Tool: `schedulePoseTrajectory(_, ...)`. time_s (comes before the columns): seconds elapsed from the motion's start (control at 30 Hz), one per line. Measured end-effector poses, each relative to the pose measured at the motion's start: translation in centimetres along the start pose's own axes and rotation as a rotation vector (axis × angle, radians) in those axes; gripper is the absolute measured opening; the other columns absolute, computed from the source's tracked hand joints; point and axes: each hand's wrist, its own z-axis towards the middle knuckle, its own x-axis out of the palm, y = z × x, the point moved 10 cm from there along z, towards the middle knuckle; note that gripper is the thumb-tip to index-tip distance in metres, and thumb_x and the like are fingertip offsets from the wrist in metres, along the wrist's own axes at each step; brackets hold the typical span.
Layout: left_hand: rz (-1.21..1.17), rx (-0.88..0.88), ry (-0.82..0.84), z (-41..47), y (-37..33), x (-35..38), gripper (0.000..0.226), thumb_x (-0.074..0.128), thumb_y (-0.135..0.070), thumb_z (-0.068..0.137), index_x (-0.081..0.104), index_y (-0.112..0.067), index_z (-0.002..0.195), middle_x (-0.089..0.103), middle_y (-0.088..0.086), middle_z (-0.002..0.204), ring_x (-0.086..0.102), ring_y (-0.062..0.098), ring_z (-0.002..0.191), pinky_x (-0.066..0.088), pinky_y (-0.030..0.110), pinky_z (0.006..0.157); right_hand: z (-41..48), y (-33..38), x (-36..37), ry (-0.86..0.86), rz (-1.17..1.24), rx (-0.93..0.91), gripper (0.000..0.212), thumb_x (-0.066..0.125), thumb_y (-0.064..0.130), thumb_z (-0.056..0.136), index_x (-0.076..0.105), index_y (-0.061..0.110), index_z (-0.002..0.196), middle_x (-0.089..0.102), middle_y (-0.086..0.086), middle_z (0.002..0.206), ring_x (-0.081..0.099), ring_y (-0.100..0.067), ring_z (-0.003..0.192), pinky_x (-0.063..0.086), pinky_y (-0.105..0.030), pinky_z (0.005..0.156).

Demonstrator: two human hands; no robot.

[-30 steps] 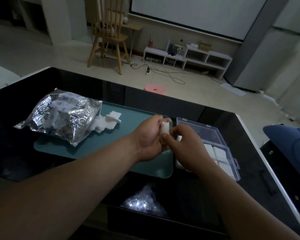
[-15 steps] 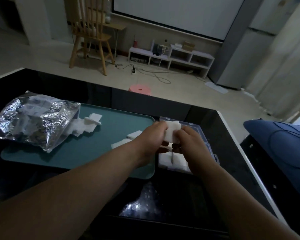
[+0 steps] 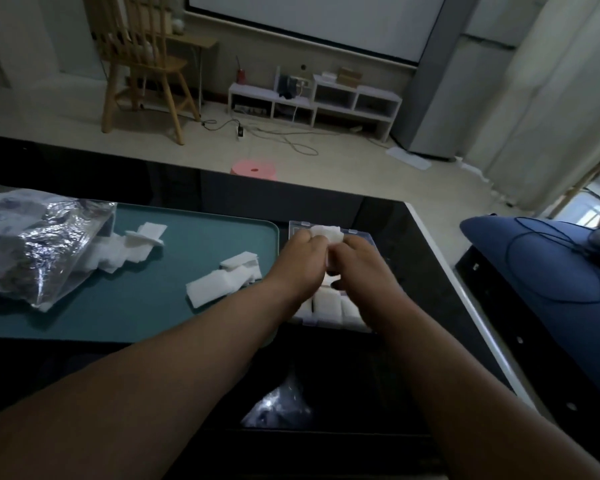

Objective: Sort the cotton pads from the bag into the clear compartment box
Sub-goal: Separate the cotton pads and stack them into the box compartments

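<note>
My left hand point(image 3: 300, 263) and my right hand point(image 3: 359, 268) meet over the clear compartment box point(image 3: 328, 311), both gripping a small stack of white cotton pads point(image 3: 327, 233) above its far end. The near compartments of the box hold white pads. The shiny plastic bag point(image 3: 32, 251) lies at the left on the teal tray point(image 3: 194, 220), with loose pads point(image 3: 136, 244) spilling from its mouth. Another pile of pads point(image 3: 224, 280) rests on the tray just left of my left wrist.
The tray and box sit on a glossy black table point(image 3: 413, 244) whose white right edge runs diagonally. A blue cushion with a cable point(image 3: 551, 265) lies to the right. On the floor beyond are a pink stool point(image 3: 254, 169), a wooden chair and low white shelves.
Both hands carried the stack of pads from over the tray rightward and farther out over the box. The camera view shifted right, so the bag sits further left.
</note>
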Motion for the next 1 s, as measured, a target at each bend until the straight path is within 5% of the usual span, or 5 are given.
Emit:
schedulePoseTrajectory(0.2, 0.209, 0.11, -0.03, 2.6, -0.8, -0.4, 0.016, 0.044, -0.03, 0.106, 0.056, -0.019, 0.108, 0.059, 0.001, 0.102, 0.054, 0.017, 0.089, 0.043, 0.032, 0.073, 2.0, -2.3, -8.9, -0.228, 0.091, 0.093, 0.014, 0.06, 0.016, 0.102, 0.065, 0.02, 0.09, 0.07, -0.02, 0.107, 0.068, -0.031, 0.098, 0.057, -0.051, 0.093)
schedulePoseTrajectory(0.37, 0.684, 0.256, 0.208, 2.3, 0.3, 3.3, 0.033, 0.047, -0.029, 0.104, 0.056, -0.02, 0.135, 0.055, 0.001, 0.14, 0.052, 0.022, 0.127, 0.042, 0.038, 0.104, 3.0, -4.5, -10.9, -0.3, -0.037, 0.081, 0.007, 0.069, 0.023, 0.097, 0.066, 0.023, 0.092, 0.07, -0.015, 0.099, 0.069, -0.025, 0.092, 0.061, -0.055, 0.087)
schedulePoseTrajectory(0.5, 1.133, 0.339, 0.203, 2.1, 2.0, 4.8, 0.029, 0.047, -0.033, 0.098, 0.061, -0.028, 0.123, 0.059, 0.002, 0.135, 0.05, 0.027, 0.126, 0.036, 0.043, 0.102, 4.0, -5.3, -9.1, -0.274, -0.115, 0.017, 0.012, 0.076, 0.026, 0.092, 0.069, 0.02, 0.1, 0.071, 0.0, 0.097, 0.068, -0.019, 0.093, 0.057, -0.038, 0.081)
schedulePoseTrajectory(0.73, 1.117, 0.367, 0.116, 2.2, 1.8, 4.7, 0.009, 0.046, -0.027, 0.097, 0.045, -0.026, 0.105, 0.063, 0.003, 0.12, 0.054, 0.029, 0.115, 0.037, 0.044, 0.096, 5.6, -7.3, -6.8, -0.261, -0.352, -0.011, 0.014, 0.075, 0.041, 0.086, 0.066, 0.033, 0.091, 0.069, 0.012, 0.088, 0.067, -0.011, 0.087, 0.057, -0.049, 0.092)
schedulePoseTrajectory(1.0, 1.153, 0.375, 0.131, 2.4, 2.6, 5.1, 0.037, 0.042, -0.035, 0.101, 0.046, -0.028, 0.137, 0.055, 0.001, 0.138, 0.049, 0.025, 0.128, 0.032, 0.046, 0.104, 5.9, -8.0, -6.9, -0.219, -0.498, 0.056, 0.013, 0.072, 0.041, 0.09, 0.067, 0.031, 0.094, 0.067, 0.013, 0.091, 0.063, -0.012, 0.089, 0.047, -0.051, 0.102)
